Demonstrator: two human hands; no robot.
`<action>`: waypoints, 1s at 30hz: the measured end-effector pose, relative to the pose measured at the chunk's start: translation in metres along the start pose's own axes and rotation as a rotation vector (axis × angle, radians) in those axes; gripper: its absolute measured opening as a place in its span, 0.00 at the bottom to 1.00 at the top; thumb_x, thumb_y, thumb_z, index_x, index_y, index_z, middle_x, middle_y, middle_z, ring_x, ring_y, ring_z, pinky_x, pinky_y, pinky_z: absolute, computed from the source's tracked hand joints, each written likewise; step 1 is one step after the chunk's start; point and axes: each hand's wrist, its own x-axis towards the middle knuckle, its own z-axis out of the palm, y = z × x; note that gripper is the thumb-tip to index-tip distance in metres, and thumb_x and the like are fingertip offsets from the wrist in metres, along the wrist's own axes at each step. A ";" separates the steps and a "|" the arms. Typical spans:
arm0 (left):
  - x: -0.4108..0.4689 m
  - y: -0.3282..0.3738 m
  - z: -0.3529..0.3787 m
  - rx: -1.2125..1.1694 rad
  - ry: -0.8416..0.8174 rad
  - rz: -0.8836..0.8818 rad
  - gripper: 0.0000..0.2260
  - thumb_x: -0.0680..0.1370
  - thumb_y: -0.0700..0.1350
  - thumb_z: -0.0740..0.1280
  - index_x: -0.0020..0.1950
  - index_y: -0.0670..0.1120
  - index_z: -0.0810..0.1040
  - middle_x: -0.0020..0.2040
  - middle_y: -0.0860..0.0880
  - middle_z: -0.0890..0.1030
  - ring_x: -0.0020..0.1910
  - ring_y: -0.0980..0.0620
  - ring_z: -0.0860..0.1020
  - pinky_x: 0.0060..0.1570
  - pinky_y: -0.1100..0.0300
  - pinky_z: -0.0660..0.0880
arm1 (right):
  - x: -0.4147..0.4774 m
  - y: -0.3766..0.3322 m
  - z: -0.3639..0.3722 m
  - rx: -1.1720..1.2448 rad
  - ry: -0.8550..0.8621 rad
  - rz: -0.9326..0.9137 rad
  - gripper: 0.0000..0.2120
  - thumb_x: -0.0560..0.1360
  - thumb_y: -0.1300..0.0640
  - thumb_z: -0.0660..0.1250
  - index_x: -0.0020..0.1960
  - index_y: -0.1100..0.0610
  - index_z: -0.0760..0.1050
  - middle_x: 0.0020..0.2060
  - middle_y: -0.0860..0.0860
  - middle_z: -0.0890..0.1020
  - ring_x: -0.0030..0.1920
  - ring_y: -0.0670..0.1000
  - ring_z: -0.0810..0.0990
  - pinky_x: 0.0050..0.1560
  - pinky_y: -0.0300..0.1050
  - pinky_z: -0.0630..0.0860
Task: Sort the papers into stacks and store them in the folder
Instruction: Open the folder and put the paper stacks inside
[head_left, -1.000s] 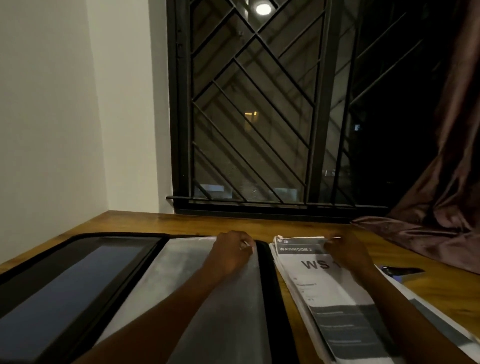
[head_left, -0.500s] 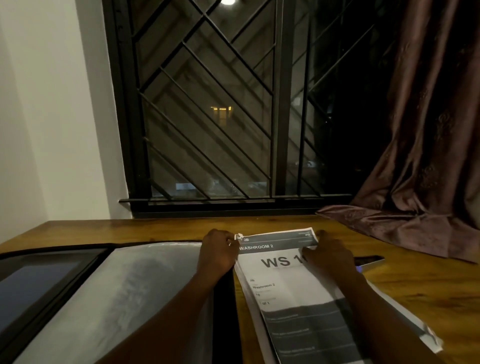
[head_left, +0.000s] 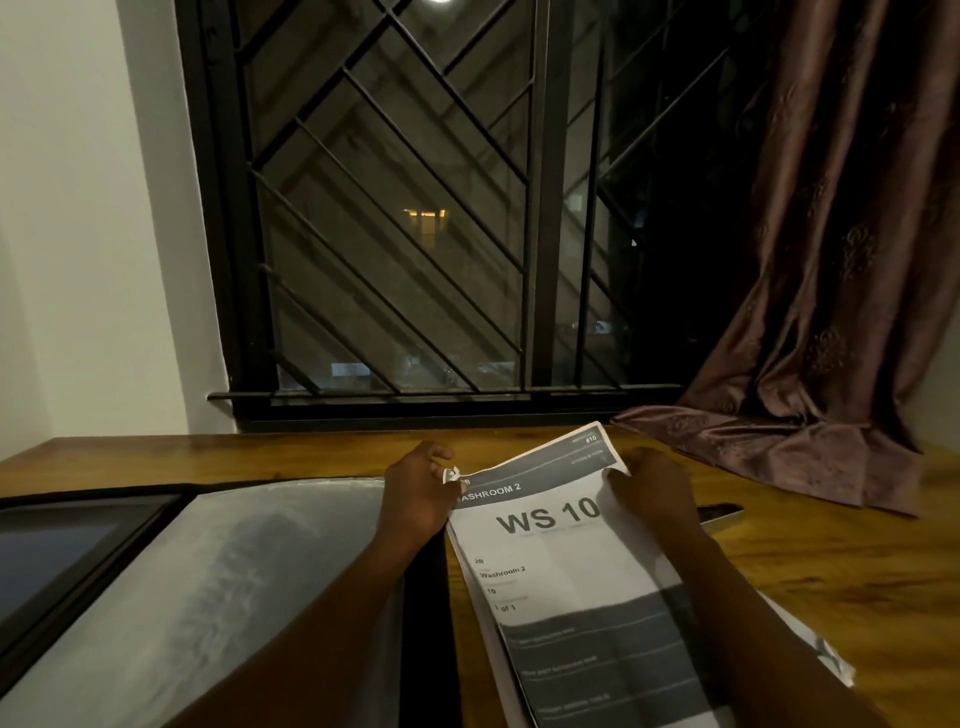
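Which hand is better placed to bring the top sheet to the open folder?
Probably the left hand: it pinches the corner of the top sheet beside the folder, which lies to the left. The right hand holds the far edge.

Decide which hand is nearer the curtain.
Right. The right hand holds the sheet by its far right corner, near the curtain; the left hand pinches its far left corner, across the sheet.
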 end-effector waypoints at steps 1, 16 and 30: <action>0.000 -0.001 0.000 0.005 0.000 -0.006 0.15 0.71 0.38 0.76 0.55 0.45 0.77 0.45 0.48 0.80 0.47 0.49 0.80 0.41 0.62 0.77 | 0.000 0.000 0.000 -0.004 0.007 -0.010 0.12 0.78 0.57 0.65 0.58 0.61 0.78 0.55 0.58 0.82 0.49 0.55 0.78 0.45 0.39 0.67; -0.017 0.030 -0.010 -0.746 -0.258 -0.212 0.15 0.78 0.42 0.69 0.63 0.42 0.76 0.53 0.43 0.85 0.51 0.44 0.84 0.52 0.47 0.81 | 0.000 -0.019 -0.024 0.569 0.341 -0.162 0.07 0.77 0.55 0.66 0.47 0.60 0.76 0.38 0.53 0.78 0.36 0.45 0.73 0.35 0.38 0.67; 0.009 0.053 -0.073 -1.215 -0.275 -0.315 0.20 0.79 0.58 0.62 0.61 0.44 0.77 0.55 0.40 0.82 0.45 0.43 0.85 0.36 0.51 0.82 | -0.003 -0.056 -0.021 1.155 -0.072 0.076 0.09 0.79 0.59 0.64 0.58 0.57 0.76 0.49 0.53 0.83 0.45 0.52 0.82 0.43 0.45 0.80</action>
